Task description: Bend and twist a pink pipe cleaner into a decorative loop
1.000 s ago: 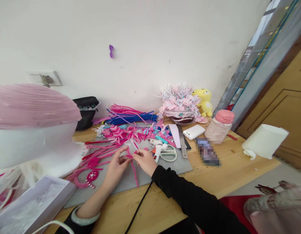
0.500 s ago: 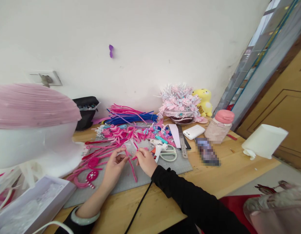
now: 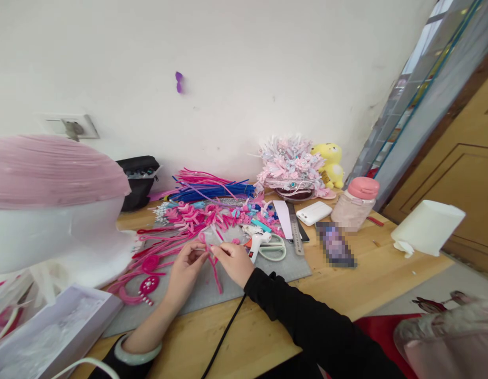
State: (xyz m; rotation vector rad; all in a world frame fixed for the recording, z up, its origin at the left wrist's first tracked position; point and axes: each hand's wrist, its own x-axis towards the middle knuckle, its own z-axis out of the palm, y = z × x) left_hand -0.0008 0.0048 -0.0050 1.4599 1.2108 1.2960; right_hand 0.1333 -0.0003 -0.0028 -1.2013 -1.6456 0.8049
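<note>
Since the earlier frame, both hands have drawn closer together over the grey felt mat (image 3: 275,271). The left hand (image 3: 185,269) and right hand (image 3: 233,261) each pinch the same pink pipe cleaner (image 3: 212,263) between thumb and fingertips, its loose end trailing down onto the mat. Just beside the right hand lie a white glue gun (image 3: 256,242) and pale green scissors (image 3: 274,251). Behind the hands sits a heap of pink pipe-cleaner pieces (image 3: 196,216), with a pink floral headpiece (image 3: 291,168) farther back on the wooden table (image 3: 386,273).
</note>
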